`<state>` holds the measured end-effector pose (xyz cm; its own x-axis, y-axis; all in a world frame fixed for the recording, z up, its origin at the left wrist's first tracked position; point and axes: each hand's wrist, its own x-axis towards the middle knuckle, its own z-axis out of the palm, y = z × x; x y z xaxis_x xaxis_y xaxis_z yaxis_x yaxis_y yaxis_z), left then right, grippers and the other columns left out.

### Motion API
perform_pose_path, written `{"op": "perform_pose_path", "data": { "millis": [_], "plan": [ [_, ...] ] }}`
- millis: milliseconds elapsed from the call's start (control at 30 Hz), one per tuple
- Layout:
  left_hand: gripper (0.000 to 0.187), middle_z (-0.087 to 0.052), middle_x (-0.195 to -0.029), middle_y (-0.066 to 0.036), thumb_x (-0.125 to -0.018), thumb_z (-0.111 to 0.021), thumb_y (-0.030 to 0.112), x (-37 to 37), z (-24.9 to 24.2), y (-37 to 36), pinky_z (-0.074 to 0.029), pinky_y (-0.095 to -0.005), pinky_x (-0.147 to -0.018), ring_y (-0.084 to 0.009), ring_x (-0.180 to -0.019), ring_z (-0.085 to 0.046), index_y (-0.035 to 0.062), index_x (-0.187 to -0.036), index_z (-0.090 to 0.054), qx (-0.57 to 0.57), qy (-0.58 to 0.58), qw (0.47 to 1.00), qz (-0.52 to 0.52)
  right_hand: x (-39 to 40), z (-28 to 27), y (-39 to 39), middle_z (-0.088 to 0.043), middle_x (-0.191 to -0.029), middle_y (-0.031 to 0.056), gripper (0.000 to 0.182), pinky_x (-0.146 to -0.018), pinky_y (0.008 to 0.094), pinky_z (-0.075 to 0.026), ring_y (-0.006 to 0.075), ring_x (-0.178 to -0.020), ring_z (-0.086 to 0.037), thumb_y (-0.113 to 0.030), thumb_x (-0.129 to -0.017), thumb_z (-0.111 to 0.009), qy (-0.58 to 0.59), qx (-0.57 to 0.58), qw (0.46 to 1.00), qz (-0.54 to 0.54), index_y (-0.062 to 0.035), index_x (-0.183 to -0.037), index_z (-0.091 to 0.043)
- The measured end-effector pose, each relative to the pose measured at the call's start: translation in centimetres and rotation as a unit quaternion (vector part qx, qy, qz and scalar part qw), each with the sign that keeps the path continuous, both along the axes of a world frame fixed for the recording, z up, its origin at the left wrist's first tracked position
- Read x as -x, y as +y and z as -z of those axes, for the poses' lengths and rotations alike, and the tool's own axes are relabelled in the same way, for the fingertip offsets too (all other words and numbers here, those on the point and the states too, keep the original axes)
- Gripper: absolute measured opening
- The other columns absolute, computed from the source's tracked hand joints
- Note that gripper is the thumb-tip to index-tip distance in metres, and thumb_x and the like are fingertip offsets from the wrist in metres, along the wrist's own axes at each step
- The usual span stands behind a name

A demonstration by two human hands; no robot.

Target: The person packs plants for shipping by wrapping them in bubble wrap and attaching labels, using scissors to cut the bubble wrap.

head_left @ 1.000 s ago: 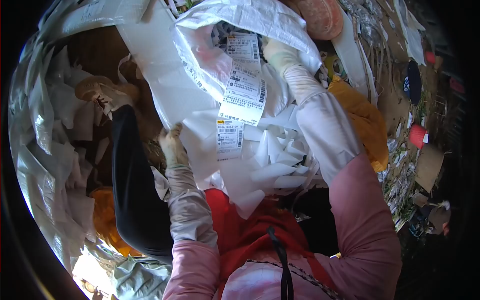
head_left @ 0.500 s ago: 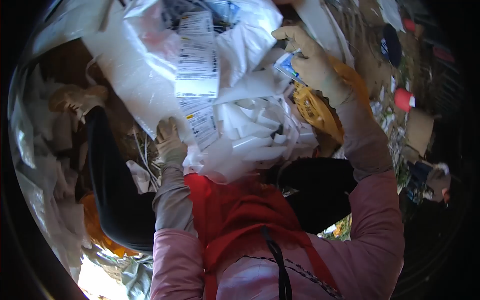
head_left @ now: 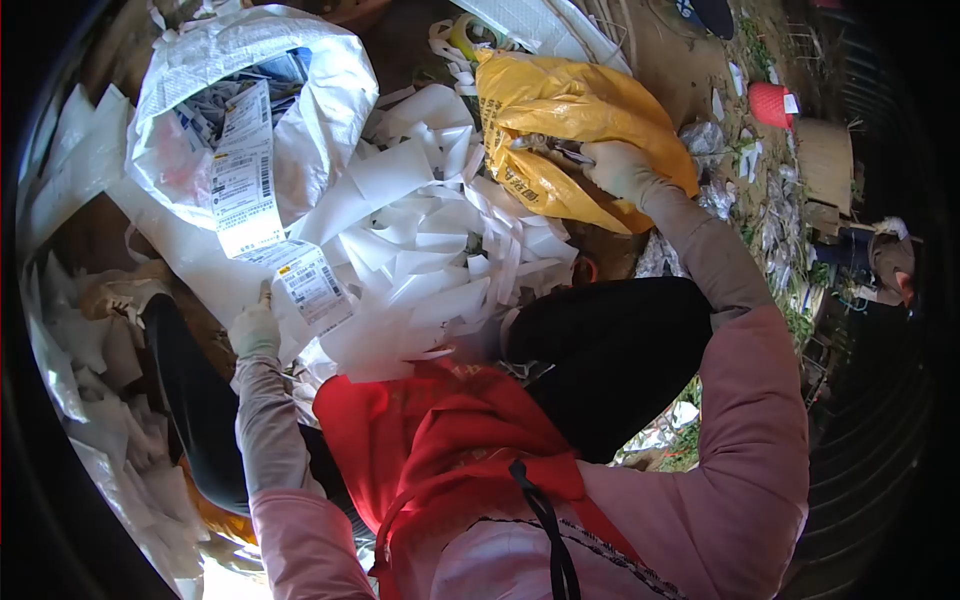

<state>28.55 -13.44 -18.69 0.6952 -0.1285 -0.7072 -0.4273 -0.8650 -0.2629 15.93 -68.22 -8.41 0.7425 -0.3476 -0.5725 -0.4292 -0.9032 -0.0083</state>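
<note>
Head view is leaving the right hand's (head_left: 617, 168) fingers unclear at the yellow bag's (head_left: 570, 85) mouth; whether they are gripping the small shiny item (head_left: 550, 147) beside them, I cannot tell. Left of that bag, printed labels (head_left: 243, 170) are trailing from the white sack (head_left: 335, 90) towards the left hand (head_left: 254, 330), its hold unclear, with white sheets (head_left: 400, 235) lying between.

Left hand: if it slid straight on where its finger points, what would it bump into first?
Probably the strip of printed labels, just past the fingertip of the left hand. How high the finger is above things is hard to tell.
</note>
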Motion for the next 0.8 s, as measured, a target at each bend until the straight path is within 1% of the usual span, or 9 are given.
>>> {"op": "perform_pose_path", "data": {
  "millis": [133, 300, 467, 533, 600, 633, 733, 767, 800],
  "plan": [
    [0.024, -0.065, -0.095, -0.009, -0.093, -0.040, 0.024, -3.3, -9.1, 1.7, -0.055, -0.0419, -0.067, -0.0281, -0.086, -0.066, 0.0152, -0.100, -0.062, -0.007, -0.127, 0.988, 0.086, -0.6, -2.0, -2.0, -0.065, -0.085, 0.0198, 0.024, -0.072, 0.0423, -0.048, 0.0355, -0.079, -0.063, -0.030, -0.082, -0.060, -0.036, -0.036, 0.998, 0.039, -0.0084, -0.090, -0.067],
    [0.026, -0.059, -0.069, -0.007, -0.085, -0.049, 0.021, -0.7, -22.5, 4.8, -0.050, -0.0406, -0.051, -0.0256, -0.062, -0.063, 0.0138, -0.109, -0.057, 0.081, -0.461, 0.876, 0.116, 1.7, -7.9, -0.9, -0.065, -0.080, 0.0181, 0.023, -0.068, 0.0346, -0.048, 0.0250, -0.074, -0.063, -0.022, -0.084, -0.061, -0.124, -0.076, 0.988, 0.040, -0.0020, -0.093, -0.066],
    [0.054, -0.060, -0.073, -0.007, -0.077, -0.058, 0.018, 7.9, -22.0, 0.6, -0.048, -0.0390, -0.052, -0.0258, -0.062, -0.061, 0.0173, -0.131, -0.051, 0.184, -0.380, 0.902, 0.089, 2.6, -13.8, 8.5, -0.060, -0.080, 0.0060, 0.019, -0.065, 0.0288, -0.046, 0.0120, -0.071, -0.054, -0.013, -0.085, -0.060, -0.452, -0.234, 0.860, 0.031, 0.0000, -0.099, -0.060],
    [0.057, -0.061, -0.074, -0.008, -0.075, -0.060, 0.019, 10.6, -21.1, -1.9, -0.049, -0.0396, -0.054, -0.0264, -0.061, -0.061, 0.0152, -0.132, -0.050, 0.236, -0.344, 0.906, 0.073, 2.9, -16.2, 13.2, -0.059, -0.079, 0.0045, 0.009, -0.062, 0.0289, -0.046, 0.0135, -0.068, -0.054, -0.006, -0.083, -0.059, -0.523, -0.323, 0.788, 0.037, -0.0023, -0.092, -0.059],
    [0.055, -0.063, -0.075, -0.010, -0.076, -0.060, 0.017, 12.8, -20.1, -4.4, -0.049, -0.0417, -0.056, -0.0283, -0.062, -0.062, 0.0109, -0.130, -0.051, 0.275, -0.318, 0.907, 0.040, 3.6, -18.3, 20.8, -0.059, -0.077, 0.0103, 0.011, -0.062, 0.0340, -0.048, 0.0224, -0.068, -0.061, -0.006, -0.081, -0.060, -0.569, -0.255, 0.782, -0.001, -0.0059, -0.091, -0.056],
    [0.052, -0.063, -0.073, -0.011, -0.077, -0.058, 0.017, 13.9, -20.2, -5.8, -0.050, -0.0412, -0.057, -0.0291, -0.062, -0.062, 0.0096, -0.128, -0.051, 0.293, -0.319, 0.901, 0.026, 4.6, -18.4, 23.7, -0.058, -0.077, 0.0130, 0.019, -0.058, 0.0387, -0.048, 0.0273, -0.065, -0.061, -0.005, -0.080, -0.058, -0.585, -0.205, 0.775, -0.124, -0.0076, -0.098, -0.054],
    [0.048, -0.063, -0.073, -0.012, -0.080, -0.055, 0.016, 16.0, -21.1, -8.1, -0.049, -0.0413, -0.056, -0.0296, -0.062, -0.062, 0.0092, -0.128, -0.052, 0.357, -0.312, 0.879, -0.052, 8.4, -15.2, 31.8, -0.061, -0.074, 0.0146, 0.033, -0.052, 0.0432, -0.048, 0.0315, -0.060, -0.062, -0.007, -0.078, -0.057, -0.293, -0.171, 0.913, -0.226, -0.0028, -0.110, -0.048],
    [0.049, -0.063, -0.073, -0.012, -0.080, -0.055, 0.017, 16.8, -21.4, -8.5, -0.049, -0.0415, -0.056, -0.0297, -0.062, -0.062, 0.0093, -0.128, -0.052, 0.353, -0.313, 0.881, -0.031, 8.8, -14.0, 32.2, -0.063, -0.076, 0.0127, 0.022, -0.054, 0.0411, -0.051, 0.0308, -0.070, -0.066, -0.006, -0.081, -0.054, -0.191, -0.193, 0.934, -0.234, -0.0035, -0.102, -0.049],
    [0.049, -0.063, -0.073, -0.012, -0.081, -0.054, 0.017, 17.7, -21.5, -8.8, -0.049, -0.0417, -0.056, -0.0297, -0.062, -0.062, 0.0094, -0.129, -0.051, 0.349, -0.314, 0.883, -0.007, 9.0, -11.2, 32.2, -0.064, -0.079, 0.0128, 0.018, -0.056, 0.0390, -0.051, 0.0285, -0.070, -0.066, -0.008, -0.081, -0.055, -0.240, -0.312, 0.908, -0.140, -0.0034, -0.098, -0.051]
  ]
}}
